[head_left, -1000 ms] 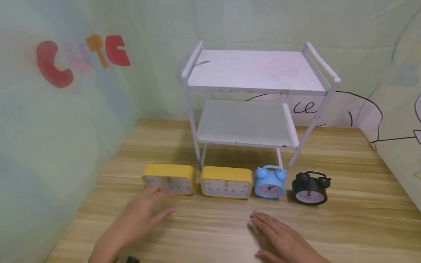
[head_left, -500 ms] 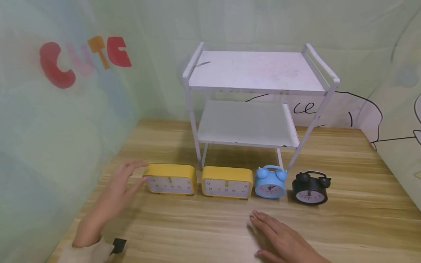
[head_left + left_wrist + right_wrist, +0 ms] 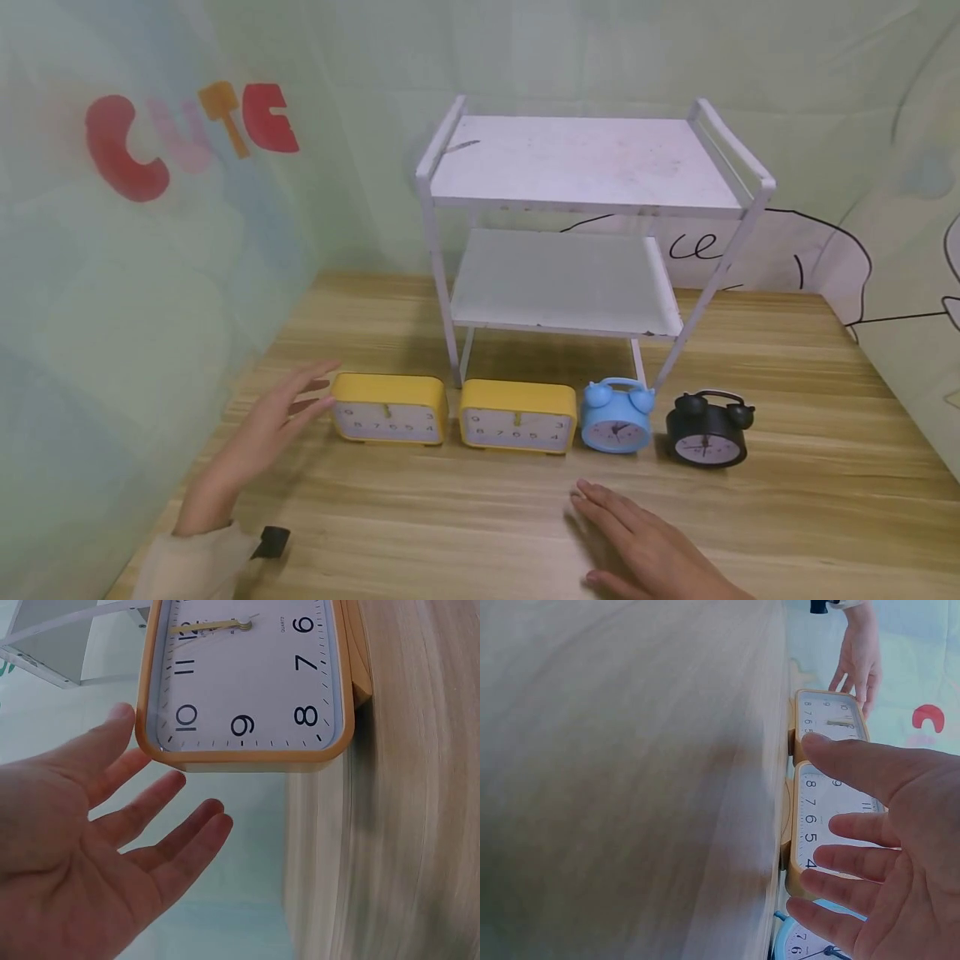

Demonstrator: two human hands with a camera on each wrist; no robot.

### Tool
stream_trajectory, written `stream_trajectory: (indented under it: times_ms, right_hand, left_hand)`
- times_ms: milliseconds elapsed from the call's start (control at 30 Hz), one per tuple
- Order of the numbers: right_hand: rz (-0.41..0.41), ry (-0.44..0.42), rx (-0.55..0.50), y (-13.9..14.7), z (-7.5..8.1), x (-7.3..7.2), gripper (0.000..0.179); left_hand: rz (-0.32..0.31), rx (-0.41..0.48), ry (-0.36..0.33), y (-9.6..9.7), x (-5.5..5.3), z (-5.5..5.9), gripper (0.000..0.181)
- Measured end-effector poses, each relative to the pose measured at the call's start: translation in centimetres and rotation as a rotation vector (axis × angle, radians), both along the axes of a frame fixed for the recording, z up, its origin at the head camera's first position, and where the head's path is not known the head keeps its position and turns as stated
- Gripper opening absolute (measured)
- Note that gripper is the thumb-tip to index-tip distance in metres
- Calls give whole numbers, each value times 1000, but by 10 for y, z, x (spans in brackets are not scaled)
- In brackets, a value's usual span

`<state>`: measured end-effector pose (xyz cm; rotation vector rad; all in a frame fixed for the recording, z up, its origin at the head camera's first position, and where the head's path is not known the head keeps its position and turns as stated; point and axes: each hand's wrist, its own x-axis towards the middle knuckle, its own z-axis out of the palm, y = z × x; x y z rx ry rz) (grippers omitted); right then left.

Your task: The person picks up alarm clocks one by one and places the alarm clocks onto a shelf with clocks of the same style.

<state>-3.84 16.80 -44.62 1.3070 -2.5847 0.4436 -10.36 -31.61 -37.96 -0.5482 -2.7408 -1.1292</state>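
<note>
My left hand [image 3: 262, 437] is at the left end of the leftmost yellow clock [image 3: 388, 408], fingers loosely spread. In the left wrist view the thumb tip of that hand [image 3: 97, 840] comes right up to the corner of the clock [image 3: 247, 690]; contact is hard to tell. Beside it stands a second yellow clock [image 3: 517, 417], then a light blue twin-bell alarm clock [image 3: 616, 417] and a black twin-bell alarm clock [image 3: 707, 429]. Low in front of the blue clock, my right hand [image 3: 645, 542] holds nothing, its fingers extended.
A white two-tier shelf rack [image 3: 588, 158] stands behind the row of clocks on the wooden table [image 3: 450, 533]. Printed fabric walls [image 3: 172, 275] enclose the table at the left, back and right.
My left hand has moved left and back, from in front of the leftmost yellow clock to its left end. The right hand and the clocks have stayed in place.
</note>
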Motion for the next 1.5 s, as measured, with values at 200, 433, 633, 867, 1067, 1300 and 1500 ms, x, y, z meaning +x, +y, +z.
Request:
stream_trajectory:
  times_ms: [200, 433, 633, 867, 1067, 1300, 1500]
  right_hand:
    - [-3, -6, 0, 1, 0, 0, 73]
    - [-17, -20, 6, 2, -1, 0, 73]
    - [-21, -13, 7, 3, -2, 0, 74]
    - [-20, -26, -1, 3, -4, 0, 74]
    - [-23, -39, 0, 2, -5, -1, 74]
    - [-11, -12, -4, 1, -6, -1, 75]
    - [-11, 2, -15, 0, -5, -1, 75]
  left_hand:
    - [-47, 42, -32, -2, -7, -4, 47]
    - [-86, 92, -107, -7, -12, -7, 49]
    - [-105, 126, -141, -10, -15, -11, 48]
    - [-104, 122, -120, -12, -18, -14, 45]
    - [-85, 102, -89, -11, -19, -15, 44]
    - [-85, 99, -49, -13, -15, -15, 43]
    - [-79, 106, -75, -16, -7, -12, 42]
